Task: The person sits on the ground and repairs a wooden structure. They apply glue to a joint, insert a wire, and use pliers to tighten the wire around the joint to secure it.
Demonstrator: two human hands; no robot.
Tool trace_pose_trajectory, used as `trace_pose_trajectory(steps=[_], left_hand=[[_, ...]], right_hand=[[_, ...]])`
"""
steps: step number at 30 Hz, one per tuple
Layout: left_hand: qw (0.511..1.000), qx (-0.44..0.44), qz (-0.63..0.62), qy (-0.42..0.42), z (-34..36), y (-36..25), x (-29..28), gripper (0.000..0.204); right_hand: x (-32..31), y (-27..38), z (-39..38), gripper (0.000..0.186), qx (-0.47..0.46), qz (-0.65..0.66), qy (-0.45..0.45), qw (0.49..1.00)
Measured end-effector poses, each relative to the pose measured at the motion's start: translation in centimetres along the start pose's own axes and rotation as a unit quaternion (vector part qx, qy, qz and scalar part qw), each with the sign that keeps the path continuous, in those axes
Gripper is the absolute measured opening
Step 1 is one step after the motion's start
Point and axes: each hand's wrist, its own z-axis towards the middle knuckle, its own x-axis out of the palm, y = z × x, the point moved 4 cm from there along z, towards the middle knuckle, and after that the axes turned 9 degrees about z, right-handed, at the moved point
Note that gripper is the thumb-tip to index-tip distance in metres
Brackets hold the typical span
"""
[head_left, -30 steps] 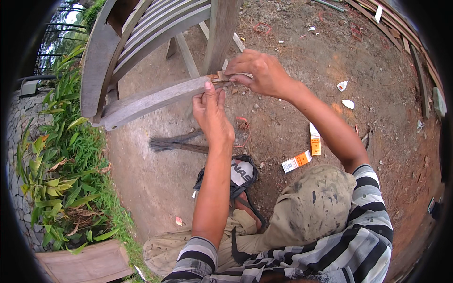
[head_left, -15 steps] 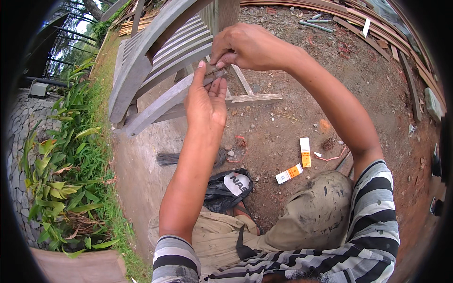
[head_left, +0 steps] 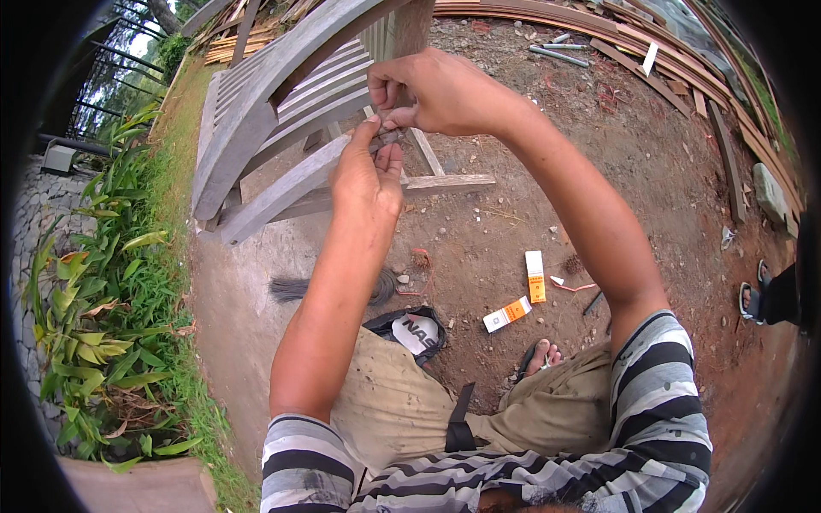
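Note:
Both hands are raised and meet in front of a weathered grey wooden chair frame (head_left: 229, 152) with slats, which stands tilted at the upper left. My left hand (head_left: 366, 178) is palm up, its thumb and fingers closed round a small greyish-brown piece that I cannot make out. From the right, my right hand (head_left: 440, 92) reaches over and pinches at the same spot with thumb and bent fingers. The fingers hide most of the piece. Directly behind the hands run the frame's lower rails (head_left: 286, 195).
Below lie a grey wire-like bundle (head_left: 291, 289), a black plastic bag (head_left: 434, 346) and two orange-and-white boxes (head_left: 536, 278) (head_left: 507, 315). Pipes (head_left: 560, 56) and long planks (head_left: 633, 61) lie at the far right. Another person's sandalled foot (head_left: 751, 301) is at the right edge. Plants (head_left: 103, 342) border the left.
My view has shifted slightly. My bent right knee has shifted, and a sandalled foot now shows below the boxes. The other person's feet show more fully. Both hands keep their pinch close together.

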Motion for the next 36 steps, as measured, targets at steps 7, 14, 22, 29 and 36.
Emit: trace_pose_trajectory(steps=[7, 14, 22, 29, 36], left_hand=[[0.999, 0.032, 0.010, -0.003, 0.1, -0.3, 0.1, 0.047], [0.999, 0.046, -0.001, 0.011, -0.3, -1.0, 0.5, 0.039], [0.999, 0.043, 0.010, -0.001, -0.6, -1.4, 0.8, 0.024], [0.999, 0.043, 0.021, -0.004, -1.0, -1.5, 0.9, 0.019], [0.999, 0.029, -0.001, 0.020, -0.9, -1.6, 0.7, 0.022]], right_hand=[[0.5, -1.2, -0.4, 0.034, -0.005, 0.069, -0.033, 0.997], [-0.4, -2.9, -2.6, 0.061, -0.043, 0.138, -0.060, 0.988], [3.0, -2.7, -3.6, 0.061, -0.111, 0.137, -0.122, 0.977], [3.1, -3.1, -3.3, 0.054, -0.158, 0.067, -0.166, 0.971], [2.6, -2.4, -2.8, 0.047, -0.191, 0.013, -0.140, 0.971]])
